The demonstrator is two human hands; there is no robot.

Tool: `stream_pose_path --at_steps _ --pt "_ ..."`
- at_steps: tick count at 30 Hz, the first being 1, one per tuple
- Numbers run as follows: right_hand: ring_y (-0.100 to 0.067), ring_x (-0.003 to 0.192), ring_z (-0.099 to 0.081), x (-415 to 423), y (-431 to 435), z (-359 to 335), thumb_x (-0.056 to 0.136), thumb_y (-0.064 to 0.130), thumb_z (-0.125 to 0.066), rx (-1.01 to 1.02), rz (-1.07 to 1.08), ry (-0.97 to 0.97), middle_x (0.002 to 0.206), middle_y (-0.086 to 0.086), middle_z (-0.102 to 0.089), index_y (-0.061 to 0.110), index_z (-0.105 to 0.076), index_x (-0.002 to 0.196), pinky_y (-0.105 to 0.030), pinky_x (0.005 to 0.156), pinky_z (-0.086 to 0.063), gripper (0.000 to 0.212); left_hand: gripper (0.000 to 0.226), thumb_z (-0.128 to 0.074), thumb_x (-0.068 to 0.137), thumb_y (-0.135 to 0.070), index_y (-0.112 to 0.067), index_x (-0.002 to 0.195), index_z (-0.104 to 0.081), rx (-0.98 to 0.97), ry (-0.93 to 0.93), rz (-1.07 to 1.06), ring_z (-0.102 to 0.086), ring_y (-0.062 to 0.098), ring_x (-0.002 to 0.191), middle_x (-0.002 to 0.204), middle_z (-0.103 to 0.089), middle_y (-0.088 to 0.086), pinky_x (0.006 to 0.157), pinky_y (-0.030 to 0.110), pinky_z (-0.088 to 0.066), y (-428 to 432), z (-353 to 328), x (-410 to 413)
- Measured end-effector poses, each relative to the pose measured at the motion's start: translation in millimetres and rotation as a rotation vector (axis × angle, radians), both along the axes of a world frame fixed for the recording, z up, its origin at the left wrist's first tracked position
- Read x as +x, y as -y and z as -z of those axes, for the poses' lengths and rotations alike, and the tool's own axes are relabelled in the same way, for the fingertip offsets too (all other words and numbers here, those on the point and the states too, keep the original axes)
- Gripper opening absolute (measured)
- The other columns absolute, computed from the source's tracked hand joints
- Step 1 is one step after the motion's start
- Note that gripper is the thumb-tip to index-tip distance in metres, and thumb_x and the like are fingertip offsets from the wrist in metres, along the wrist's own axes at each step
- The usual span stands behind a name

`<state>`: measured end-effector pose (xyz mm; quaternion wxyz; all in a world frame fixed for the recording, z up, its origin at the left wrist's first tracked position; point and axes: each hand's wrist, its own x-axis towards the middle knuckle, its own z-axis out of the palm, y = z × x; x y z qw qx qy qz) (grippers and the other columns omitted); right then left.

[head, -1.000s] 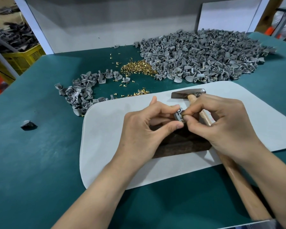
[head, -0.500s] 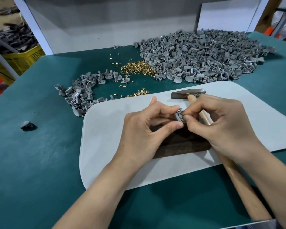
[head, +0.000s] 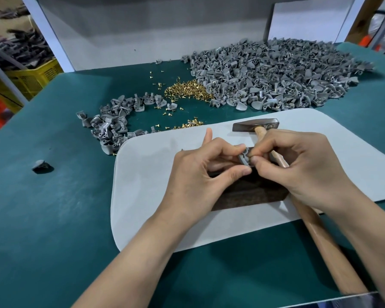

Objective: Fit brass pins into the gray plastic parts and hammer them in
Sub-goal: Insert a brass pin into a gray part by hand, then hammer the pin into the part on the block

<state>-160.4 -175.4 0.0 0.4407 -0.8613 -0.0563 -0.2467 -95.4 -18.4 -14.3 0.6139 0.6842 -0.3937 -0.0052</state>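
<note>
My left hand (head: 200, 174) pinches a small gray plastic part (head: 244, 157) between thumb and fingers, just above a dark wooden block (head: 249, 194). My right hand (head: 302, 170) pinches a brass pin at the part's right side; the pin itself is almost hidden by my fingertips. A hammer (head: 256, 125) with a wooden handle lies on the white mat (head: 147, 187), its handle running under my right hand and forearm. A big heap of gray parts (head: 276, 74) and a pile of brass pins (head: 187, 91) lie at the back of the green table.
A smaller group of gray parts (head: 113, 125) lies left of the mat, with loose pins scattered around it. One stray gray part (head: 40, 166) sits alone at the far left. A yellow crate (head: 31, 78) stands beyond the table's left edge.
</note>
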Motion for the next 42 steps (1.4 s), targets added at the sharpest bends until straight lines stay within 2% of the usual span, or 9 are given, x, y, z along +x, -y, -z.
stream_pose_path --at_steps 5,8,15,18,21,25,30,35,42 --pt "-0.010 0.061 -0.055 0.2 -2.2 -2.6 0.077 0.014 -0.064 0.169 -0.020 -0.026 0.068 -0.005 -0.065 0.017 -0.069 0.073 -0.020 0.059 -0.042 0.007 0.031 -0.075 0.072 -0.007 -0.029 0.087 -0.059 -0.060 -0.020 0.019 -0.069 -0.001 0.080 0.085 -0.068 -0.021 0.093 0.003 -0.038 -1.5 1.4 1.1" --pt "-0.004 0.061 -0.057 -0.1 -1.2 -4.0 0.078 0.013 -0.059 0.227 -0.023 -0.045 0.062 0.005 -0.064 0.018 -0.071 0.074 -0.014 0.062 -0.043 0.013 0.029 -0.075 0.073 -0.010 -0.027 0.092 -0.060 -0.076 -0.060 0.040 -0.070 0.004 0.082 0.083 -0.067 -0.022 0.081 0.012 -0.049 -2.2 0.5 1.3" --pt "-0.003 0.062 -0.059 1.7 -1.9 -5.0 0.081 0.012 -0.057 0.213 0.030 -0.006 0.063 0.005 -0.066 0.017 -0.072 0.075 -0.013 0.065 -0.044 0.017 0.030 -0.072 0.076 -0.007 -0.024 0.092 -0.054 -0.100 -0.100 0.046 -0.070 0.022 0.092 0.097 -0.067 0.001 0.081 0.029 -0.056 -3.9 -0.6 3.4" --pt "0.001 0.063 -0.059 6.0 7.5 -1.1 0.077 0.016 -0.059 0.215 0.284 0.069 0.067 0.008 -0.069 0.022 -0.070 0.071 -0.010 0.064 -0.045 0.014 0.035 -0.072 0.077 -0.004 -0.024 0.098 -0.052 -0.074 -0.092 -0.019 -0.069 0.017 0.091 0.096 -0.064 0.000 0.081 0.022 -0.053 -3.8 1.5 5.5" --pt "0.000 0.062 -0.056 10.2 27.6 6.9 0.076 0.038 -0.069 0.034 0.601 -0.090 0.070 0.010 -0.064 0.023 -0.063 0.077 -0.012 0.057 -0.040 0.015 0.033 -0.075 0.075 -0.001 -0.022 0.095 -0.058 -0.003 -0.112 -0.111 -0.065 0.004 0.089 0.093 -0.069 -0.004 0.086 0.018 -0.047 -4.2 4.0 11.3" --pt "-0.025 0.084 -0.060 22.3 37.6 16.7 0.080 0.036 -0.068 -0.235 0.611 -0.577 0.077 0.001 -0.062 0.020 -0.059 0.082 -0.027 0.062 -0.035 0.019 0.024 -0.074 0.076 -0.001 -0.022 0.081 -0.063 0.066 -0.188 -0.164 -0.065 -0.001 0.088 0.089 -0.072 -0.009 0.083 0.016 -0.047 -5.2 6.3 15.2" --pt "-0.030 0.068 -0.051 42.1 32.3 -3.8 0.093 0.048 -0.043 -0.515 0.642 -0.672 0.073 -0.014 -0.059 0.010 -0.053 0.063 -0.027 0.061 -0.037 0.049 0.023 -0.073 0.079 -0.005 -0.026 0.075 -0.066 0.127 -0.193 -0.175 -0.066 0.001 0.089 0.088 -0.073 -0.012 0.086 0.024 -0.050 -6.7 5.0 14.4" --pt "-0.014 0.026 -0.045 33.9 41.0 -25.8 0.085 0.008 -0.058 0.033 0.496 -0.722 0.036 -0.005 -0.048 0.002 -0.049 0.061 -0.016 0.031 -0.034 0.026 0.022 -0.071 0.079 -0.007 -0.028 0.076 -0.068 0.181 -0.179 -0.203 -0.063 0.002 0.096 0.097 -0.067 -0.018 0.093 0.028 -0.049 -8.1 1.9 12.0" --pt "-0.015 0.025 -0.038 -4.0 13.8 -64.1 0.097 0.025 -0.046 0.279 0.210 -0.600 0.039 0.001 -0.045 0.008 -0.049 0.087 -0.015 0.030 -0.029 0.020 0.016 -0.071 0.079 -0.004 -0.019 0.075 -0.068 0.179 -0.221 -0.223 -0.065 0.007 0.094 0.098 -0.070 -0.008 0.092 0.030 -0.050 -9.1 3.4 14.8"
